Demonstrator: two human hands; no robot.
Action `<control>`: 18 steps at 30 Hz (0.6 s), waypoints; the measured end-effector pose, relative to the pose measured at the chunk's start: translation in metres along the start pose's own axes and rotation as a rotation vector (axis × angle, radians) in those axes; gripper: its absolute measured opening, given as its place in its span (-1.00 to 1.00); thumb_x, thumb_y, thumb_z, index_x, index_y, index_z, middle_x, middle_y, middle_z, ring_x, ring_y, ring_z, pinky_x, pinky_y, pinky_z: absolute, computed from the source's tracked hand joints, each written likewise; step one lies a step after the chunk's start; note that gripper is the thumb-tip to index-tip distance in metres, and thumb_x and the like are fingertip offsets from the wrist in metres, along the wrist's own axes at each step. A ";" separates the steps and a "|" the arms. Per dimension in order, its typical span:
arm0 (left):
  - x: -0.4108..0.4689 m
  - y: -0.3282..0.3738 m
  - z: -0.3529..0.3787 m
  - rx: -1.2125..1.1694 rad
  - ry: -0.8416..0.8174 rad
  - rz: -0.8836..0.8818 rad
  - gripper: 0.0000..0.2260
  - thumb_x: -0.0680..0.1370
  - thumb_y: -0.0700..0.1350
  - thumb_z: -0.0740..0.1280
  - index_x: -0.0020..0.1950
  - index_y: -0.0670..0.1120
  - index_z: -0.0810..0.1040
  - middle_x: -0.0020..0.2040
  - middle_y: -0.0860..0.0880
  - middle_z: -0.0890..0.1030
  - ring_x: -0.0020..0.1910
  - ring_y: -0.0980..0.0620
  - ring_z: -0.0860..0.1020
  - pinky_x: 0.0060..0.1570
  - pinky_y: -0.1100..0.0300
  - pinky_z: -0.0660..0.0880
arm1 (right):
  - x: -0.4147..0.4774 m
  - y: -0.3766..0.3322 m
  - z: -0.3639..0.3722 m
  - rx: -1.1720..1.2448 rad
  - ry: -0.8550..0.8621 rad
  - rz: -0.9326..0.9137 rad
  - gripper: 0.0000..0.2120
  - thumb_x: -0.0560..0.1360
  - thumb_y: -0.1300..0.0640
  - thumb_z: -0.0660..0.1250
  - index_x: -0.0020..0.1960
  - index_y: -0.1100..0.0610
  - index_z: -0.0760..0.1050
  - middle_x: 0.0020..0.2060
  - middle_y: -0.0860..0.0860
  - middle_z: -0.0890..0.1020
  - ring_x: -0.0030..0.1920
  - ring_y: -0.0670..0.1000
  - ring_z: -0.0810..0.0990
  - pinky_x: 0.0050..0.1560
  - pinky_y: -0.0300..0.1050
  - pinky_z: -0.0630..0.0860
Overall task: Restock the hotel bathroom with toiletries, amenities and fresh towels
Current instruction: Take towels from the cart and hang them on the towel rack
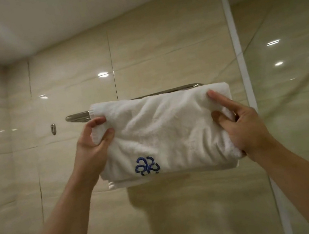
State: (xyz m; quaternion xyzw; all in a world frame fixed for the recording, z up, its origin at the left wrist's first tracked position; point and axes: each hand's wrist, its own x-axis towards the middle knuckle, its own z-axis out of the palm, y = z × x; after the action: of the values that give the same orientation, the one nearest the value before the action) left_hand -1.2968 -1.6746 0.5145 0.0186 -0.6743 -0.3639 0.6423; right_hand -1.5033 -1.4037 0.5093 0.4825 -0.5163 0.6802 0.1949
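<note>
A folded white towel (164, 133) with a blue embroidered emblem hangs over a chrome wall rack (77, 116) on the tiled wall, raised above head height. My left hand (94, 141) pinches the towel's left edge between thumb and curled fingers. At the towel's right edge, my right hand (240, 123) grips the cloth with thumb and lower fingers while the index finger points up along the fabric. The rack's bars show only at the left end and along the top behind the towel.
Glossy beige marble tiles cover the wall, with a small round chrome fitting (53, 129) left of the rack. A glass shower panel (289, 73) with a white edge strip stands close on the right. The ceiling is just above.
</note>
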 end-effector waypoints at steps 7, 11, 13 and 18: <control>0.096 -0.007 0.026 -0.079 -0.040 0.122 -0.77 0.59 -0.08 0.47 0.15 0.24 0.61 0.18 0.15 0.65 0.09 0.23 0.65 -0.05 0.27 0.66 | 0.078 -0.008 0.009 -0.090 0.043 -0.118 -0.50 0.64 0.23 0.33 0.34 -0.35 0.54 0.22 -0.30 0.60 0.15 -0.36 0.60 0.12 -0.43 0.54; 0.148 -0.010 0.032 -0.073 -0.094 0.138 -0.76 0.59 -0.02 0.47 0.24 0.21 0.62 0.19 0.05 0.65 0.05 0.06 0.68 -0.27 0.37 0.58 | 0.118 -0.011 0.012 -0.055 0.035 -0.114 -0.56 0.64 0.19 0.34 0.30 -0.34 0.57 0.17 -0.24 0.65 0.06 -0.30 0.66 -0.02 -0.42 0.58; 0.170 -0.012 0.036 -0.036 -0.113 0.137 -0.75 0.59 0.05 0.46 0.25 0.27 0.61 0.19 0.05 0.64 0.03 0.02 0.68 -0.31 0.32 0.59 | 0.136 -0.011 0.014 -0.052 0.026 -0.111 -0.58 0.64 0.16 0.35 0.28 -0.36 0.58 0.21 -0.19 0.65 0.10 -0.24 0.68 0.00 -0.37 0.60; 0.214 -0.015 0.053 0.026 -0.126 0.157 -0.80 0.60 0.07 0.44 0.22 0.25 0.62 0.04 0.14 0.63 -0.19 0.10 0.61 -0.41 0.39 0.54 | 0.173 -0.007 0.014 -0.044 0.030 -0.059 -0.60 0.62 0.13 0.38 0.35 -0.28 0.56 0.15 -0.24 0.60 -0.02 -0.30 0.68 -0.10 -0.41 0.59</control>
State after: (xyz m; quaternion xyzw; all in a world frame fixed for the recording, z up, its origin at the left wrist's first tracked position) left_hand -1.3876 -1.7662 0.6938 -0.0491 -0.7174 -0.3041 0.6248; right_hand -1.5707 -1.4538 0.6616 0.4831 -0.5136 0.6698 0.2331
